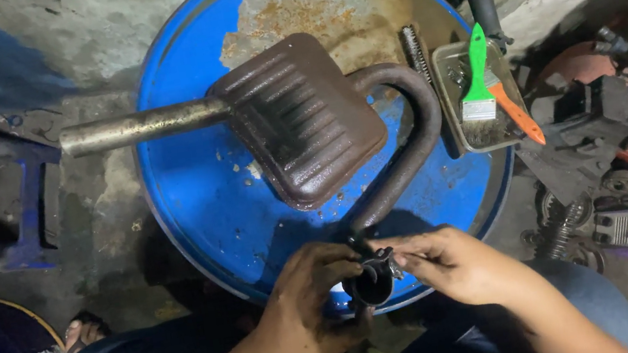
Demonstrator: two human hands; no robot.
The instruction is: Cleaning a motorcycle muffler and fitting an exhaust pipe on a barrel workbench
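Note:
A rusty brown muffler (298,116) with a ribbed flat body lies on top of a blue drum (202,201). A straight pipe (141,128) sticks out to its left and a curved pipe (412,137) bends round toward me. My left hand (308,306) grips the open end of the curved pipe (372,286) at the drum's near edge. My right hand (447,260) pinches a small metal clamp (383,261) on that pipe end. Both hands are smeared with grease.
A small metal tray (447,57) at the drum's right edge holds a green-handled brush (476,77) and an orange-handled brush (519,114); a wire brush (415,49) lies beside it. A blue stool (32,202) stands left. Machine parts and springs (586,219) clutter the floor at right.

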